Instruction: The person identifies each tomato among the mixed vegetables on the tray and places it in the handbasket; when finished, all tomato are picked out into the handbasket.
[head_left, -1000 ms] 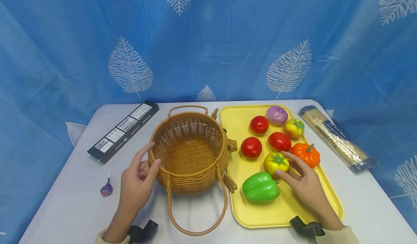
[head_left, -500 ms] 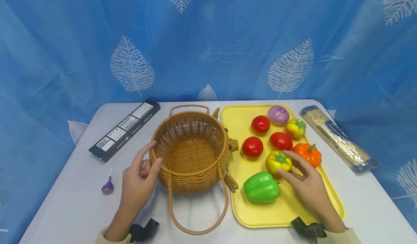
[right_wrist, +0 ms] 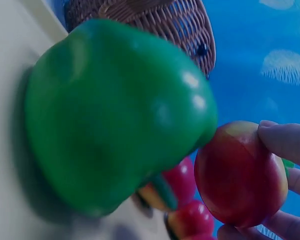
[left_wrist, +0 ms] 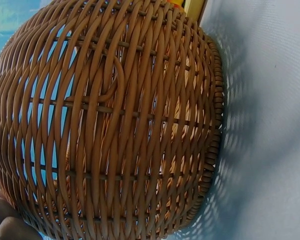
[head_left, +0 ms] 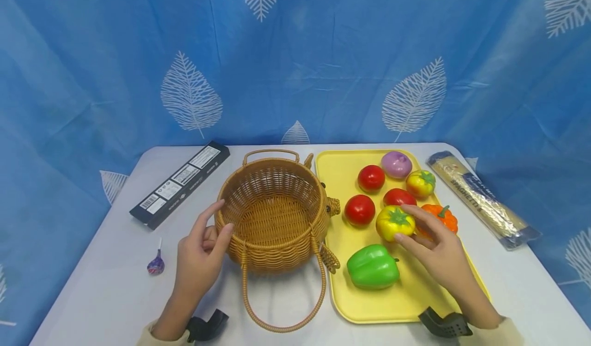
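Blue leaf-print cloth point(head_left: 300, 79) behind; right hand point(head_left: 436, 251) pinches a yellow-red fruit point(head_left: 392, 224) over the yellow tray point(head_left: 369, 305).
Wicker basket point(head_left: 272, 257) lies leftward, by the tray's left edge; left hand point(head_left: 199, 256) is nearer, at its rim, thumb and forefinger apart.

Right fingers point(head_left: 427, 220) pinch; left hand point(head_left: 198, 256) seemingly relaxed.

The round brown wicker basket point(head_left: 279, 258) opens upward, its looped wicker handle point(head_left: 282, 330) folded out toward the person, the left grip point(head_left: 198, 258) at its left rim. Between basket and right grip point(head_left: 436, 248) sits a glossy round red tomato point(head_left: 359, 210), with open air above; a lobed green bell pepper point(head_left: 372, 267) blocks the near side.
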A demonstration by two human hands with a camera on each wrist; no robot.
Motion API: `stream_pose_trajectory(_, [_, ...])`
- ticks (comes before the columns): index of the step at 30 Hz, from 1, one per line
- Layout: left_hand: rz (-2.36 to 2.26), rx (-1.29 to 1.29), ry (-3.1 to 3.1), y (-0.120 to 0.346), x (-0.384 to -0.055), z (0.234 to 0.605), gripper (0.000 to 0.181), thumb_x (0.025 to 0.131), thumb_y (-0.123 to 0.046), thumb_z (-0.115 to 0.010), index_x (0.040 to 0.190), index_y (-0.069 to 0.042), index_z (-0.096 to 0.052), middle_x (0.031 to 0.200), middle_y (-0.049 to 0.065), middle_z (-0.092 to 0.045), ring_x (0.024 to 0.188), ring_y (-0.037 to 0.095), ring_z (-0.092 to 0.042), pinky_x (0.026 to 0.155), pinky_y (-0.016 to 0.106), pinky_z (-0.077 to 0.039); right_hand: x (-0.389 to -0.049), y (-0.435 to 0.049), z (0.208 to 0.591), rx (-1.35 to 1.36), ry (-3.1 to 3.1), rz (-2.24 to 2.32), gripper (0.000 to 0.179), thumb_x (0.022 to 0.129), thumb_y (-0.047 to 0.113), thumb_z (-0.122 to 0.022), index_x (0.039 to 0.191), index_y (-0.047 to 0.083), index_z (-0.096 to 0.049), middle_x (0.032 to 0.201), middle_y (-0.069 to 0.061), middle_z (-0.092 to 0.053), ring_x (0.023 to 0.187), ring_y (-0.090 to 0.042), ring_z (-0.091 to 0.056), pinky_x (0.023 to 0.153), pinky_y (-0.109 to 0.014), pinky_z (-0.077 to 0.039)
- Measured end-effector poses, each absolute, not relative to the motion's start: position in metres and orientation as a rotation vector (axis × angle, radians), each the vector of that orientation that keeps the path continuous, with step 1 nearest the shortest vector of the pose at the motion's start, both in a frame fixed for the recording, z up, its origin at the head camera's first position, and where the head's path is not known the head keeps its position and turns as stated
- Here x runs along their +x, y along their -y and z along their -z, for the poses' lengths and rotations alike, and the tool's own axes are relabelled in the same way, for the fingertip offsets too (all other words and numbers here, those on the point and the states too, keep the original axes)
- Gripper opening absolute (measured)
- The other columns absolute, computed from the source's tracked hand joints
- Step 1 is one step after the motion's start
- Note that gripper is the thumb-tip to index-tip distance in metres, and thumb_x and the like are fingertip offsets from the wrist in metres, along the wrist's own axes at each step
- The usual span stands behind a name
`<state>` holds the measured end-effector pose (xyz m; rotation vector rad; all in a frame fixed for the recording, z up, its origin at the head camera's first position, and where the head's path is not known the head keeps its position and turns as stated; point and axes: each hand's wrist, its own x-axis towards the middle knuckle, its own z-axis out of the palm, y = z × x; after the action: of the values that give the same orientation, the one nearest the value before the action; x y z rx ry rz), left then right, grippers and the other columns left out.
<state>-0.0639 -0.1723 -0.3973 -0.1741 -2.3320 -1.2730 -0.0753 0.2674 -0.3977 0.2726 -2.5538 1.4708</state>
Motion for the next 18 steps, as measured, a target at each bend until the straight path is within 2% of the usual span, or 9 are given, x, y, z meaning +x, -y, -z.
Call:
stream_pose_trajectory(11, [1.284, -0.138, 2.349, 0.171, -0.063, 0.399, 0.049, 0.099, -0.014, -0.069, 0.145, -0.025, -0.057, 0.060, -0.007, -0.036, 0.050, 0.005, -0.029, 0.043, 0.025, -0.029, -0.078, -0.246, 0.369, 0.365, 2.551, -1.497, 0.060, 0.091, 0.009, -0.079, 0.145, 0.022, -0.057, 0.148, 0.001, -0.052, 0.129, -0.002, -0.052, 0.088, -0.019, -0.052])
stream_pose_trajectory(18, [1.270, -0.154, 2.343, 0.172, -0.063, 0.398, 0.049, 0.099, -0.014, -0.069, 0.145, -0.024, -0.057, 0.059, -0.007, -0.036, 0.049, 0.005, -0.029, 0.043, 0.025, -0.029, -0.075, -0.230, 0.355, 0.440, 2.495, -1.584, 0.060, 0.090, 0.005, -0.079, 0.145, 0.018, -0.057, 0.147, -0.003, -0.053, 0.129, -0.009, -0.054, 0.090, -0.023, -0.052])
